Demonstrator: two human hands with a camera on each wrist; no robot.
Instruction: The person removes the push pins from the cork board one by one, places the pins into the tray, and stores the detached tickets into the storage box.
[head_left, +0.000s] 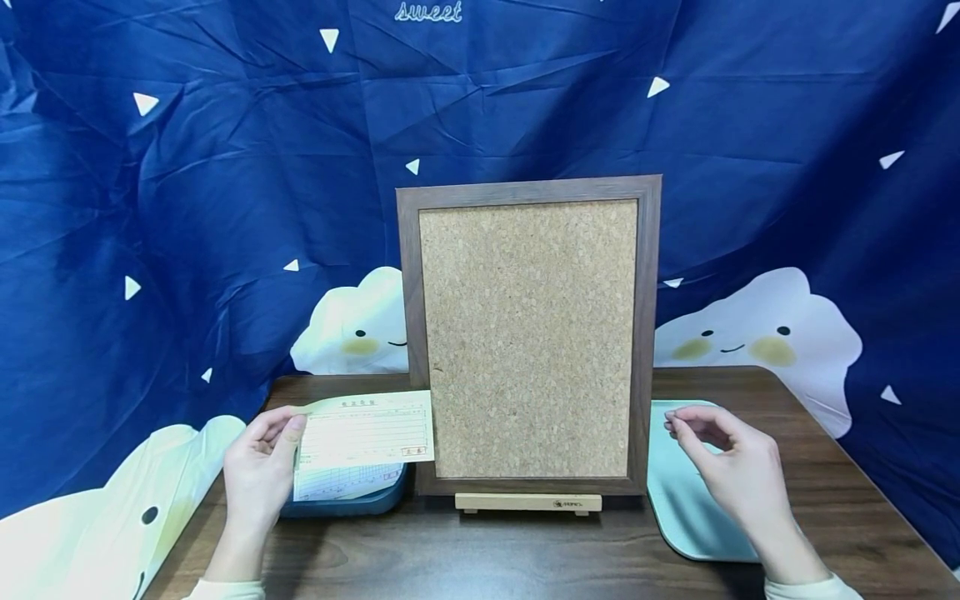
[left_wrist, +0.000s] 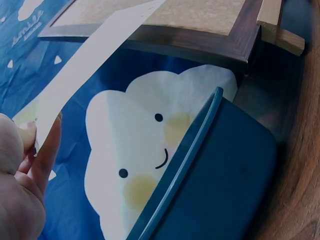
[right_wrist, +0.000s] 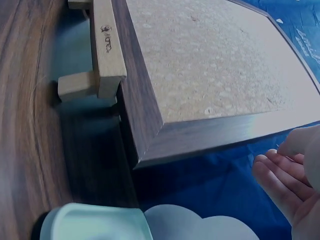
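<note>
My left hand (head_left: 258, 471) pinches the left edge of a printed paper form (head_left: 367, 433) between thumb and fingers. Its right end overlaps the lower left frame of the corkboard (head_left: 532, 342) in the head view. Below the form, a second sheet (head_left: 348, 483) with grid lines shows at the blue tray (head_left: 382, 502). Over the mint-green tray (head_left: 682, 533), my right hand (head_left: 738, 458) is raised with thumb and index fingertips together. A tiny dark speck shows at those fingertips; I cannot tell what it is. In the right wrist view these fingers are beside the board's frame.
The corkboard leans upright on a light wooden stand (head_left: 528, 502) at the middle of the brown wooden table (head_left: 465, 558). Behind it hangs a dark blue cloth (head_left: 247, 167) with clouds and white triangles. The two trays stand on either side of the board.
</note>
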